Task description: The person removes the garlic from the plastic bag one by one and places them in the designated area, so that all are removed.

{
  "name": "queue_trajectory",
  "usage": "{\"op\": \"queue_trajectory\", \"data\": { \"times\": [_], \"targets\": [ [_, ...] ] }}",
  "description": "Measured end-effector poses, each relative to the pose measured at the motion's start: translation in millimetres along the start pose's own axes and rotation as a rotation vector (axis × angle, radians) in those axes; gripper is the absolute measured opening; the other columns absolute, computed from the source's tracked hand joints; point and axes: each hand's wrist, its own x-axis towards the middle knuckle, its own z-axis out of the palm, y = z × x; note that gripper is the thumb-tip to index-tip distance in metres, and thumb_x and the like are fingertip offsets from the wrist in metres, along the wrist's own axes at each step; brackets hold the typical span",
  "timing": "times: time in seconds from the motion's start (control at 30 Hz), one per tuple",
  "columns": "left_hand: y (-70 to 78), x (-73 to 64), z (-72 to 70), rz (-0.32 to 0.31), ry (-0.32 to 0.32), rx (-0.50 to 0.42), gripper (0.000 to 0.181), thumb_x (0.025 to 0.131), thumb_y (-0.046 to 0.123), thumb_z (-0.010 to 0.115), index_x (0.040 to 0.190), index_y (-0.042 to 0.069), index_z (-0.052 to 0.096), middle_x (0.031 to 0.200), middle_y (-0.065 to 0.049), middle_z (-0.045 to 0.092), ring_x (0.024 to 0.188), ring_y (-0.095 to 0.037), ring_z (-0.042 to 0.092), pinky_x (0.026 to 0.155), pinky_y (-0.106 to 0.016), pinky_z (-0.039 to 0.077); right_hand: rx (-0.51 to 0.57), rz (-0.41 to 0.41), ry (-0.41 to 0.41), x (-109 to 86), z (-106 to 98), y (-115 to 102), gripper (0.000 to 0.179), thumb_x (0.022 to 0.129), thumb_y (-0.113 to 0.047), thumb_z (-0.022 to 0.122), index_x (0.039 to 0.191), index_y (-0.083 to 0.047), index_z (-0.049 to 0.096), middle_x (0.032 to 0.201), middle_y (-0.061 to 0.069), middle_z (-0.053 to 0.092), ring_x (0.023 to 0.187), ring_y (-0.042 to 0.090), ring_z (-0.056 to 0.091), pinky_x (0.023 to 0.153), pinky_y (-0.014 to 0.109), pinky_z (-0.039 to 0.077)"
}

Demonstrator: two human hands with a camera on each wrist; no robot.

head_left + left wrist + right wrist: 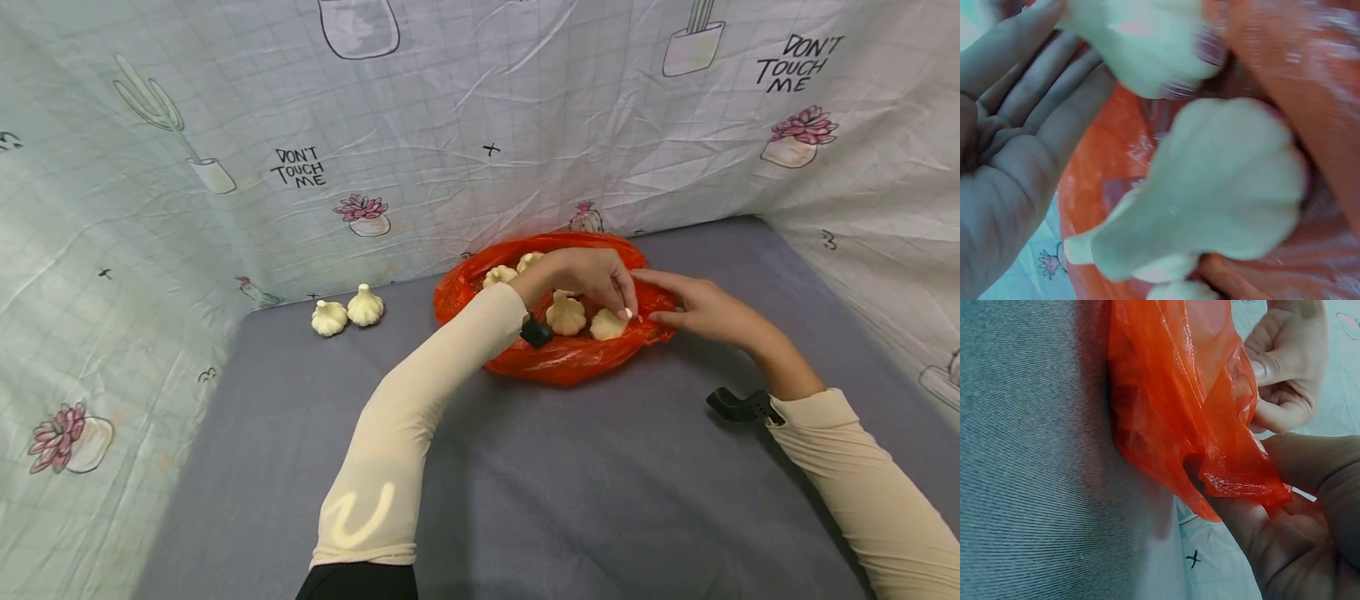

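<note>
A red plastic bag (551,369) lies with its mouth spread wide, and several garlic bulbs (566,315) sit inside it. Reaching over the bag, my left hand (596,275) pinches one garlic bulb (609,325) by its stem at the right side; the left wrist view shows that bulb (1147,44) at the fingertips, above another bulb (1229,181). My right hand (705,308) is at the bag's right edge. In the right wrist view, its thumb and a finger pinch the bag's rim (1241,478). My left forearm partly hides the bag's contents.
Two more garlic bulbs, one (329,317) beside another (365,306), stand on the grey cloth surface (300,458) at the back left. A white printed curtain (450,125) hangs behind and along both sides.
</note>
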Motion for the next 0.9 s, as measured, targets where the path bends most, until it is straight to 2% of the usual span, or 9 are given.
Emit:
{"op": "queue_trajectory", "data": {
  "times": [0.07,0.17,0.33,0.43,0.67,0.9],
  "targets": [
    [0.0,1.8,-2.1,-0.002,-0.022,0.023,0.012,0.090,0.008,0.077,0.101,0.003,0.081,0.093,-0.004,0.075,0.082,-0.013,0.058,0.088,-0.037,0.052,-0.001,0.003,-0.001,-0.6,1.0,-0.4,0.063,0.094,-0.004,0.071,0.151,-0.004,0.046,0.148,0.030,0.048,0.132,0.047,0.047,0.104,0.065,0.039],
    [-6.4,3.0,-3.6,0.044,-0.038,0.008,0.012,0.091,0.007,0.076,0.101,0.003,0.081,0.095,-0.004,0.075,0.085,-0.013,0.061,0.089,-0.034,0.053,0.003,0.006,-0.001,-0.7,1.7,-1.6,0.062,0.094,-0.005,0.071,0.151,-0.004,0.047,0.150,0.028,0.047,0.136,0.048,0.044,0.107,0.065,0.036],
    [-27.0,2.0,-0.4,0.197,-0.008,-0.076,0.016,0.092,0.005,0.074,0.106,0.001,0.079,0.104,-0.005,0.077,0.095,-0.015,0.068,0.092,-0.029,0.054,-0.001,-0.013,-0.006,-0.9,1.3,-4.4,0.059,0.096,-0.007,0.070,0.150,-0.002,0.048,0.153,0.025,0.045,0.139,0.047,0.041,0.108,0.064,0.035],
    [-34.5,1.3,2.8,0.275,0.024,-0.068,0.019,0.093,0.006,0.073,0.111,0.001,0.078,0.107,-0.005,0.076,0.098,-0.016,0.068,0.094,-0.030,0.054,-0.009,-0.027,-0.002,-1.5,1.3,-4.8,0.057,0.096,-0.007,0.070,0.149,-0.001,0.049,0.153,0.026,0.044,0.139,0.048,0.041,0.109,0.064,0.035],
    [-35.0,1.2,4.4,0.291,0.084,0.019,0.020,0.094,0.008,0.073,0.112,0.001,0.078,0.110,-0.005,0.076,0.100,-0.011,0.067,0.093,-0.025,0.053,-0.008,-0.029,0.013,-3.7,0.9,-4.4,0.057,0.095,-0.005,0.071,0.148,-0.001,0.050,0.152,0.026,0.045,0.139,0.047,0.042,0.108,0.062,0.036],
    [-37.4,1.8,4.4,0.344,0.078,-0.004,0.015,0.097,0.004,0.067,0.109,-0.003,0.074,0.108,-0.011,0.074,0.101,-0.015,0.068,0.094,-0.027,0.052,-0.025,-0.031,0.013,-5.7,-0.6,-3.1,0.057,0.096,-0.007,0.071,0.148,0.000,0.050,0.152,0.025,0.045,0.139,0.046,0.042,0.106,0.061,0.037]
  ]
}}
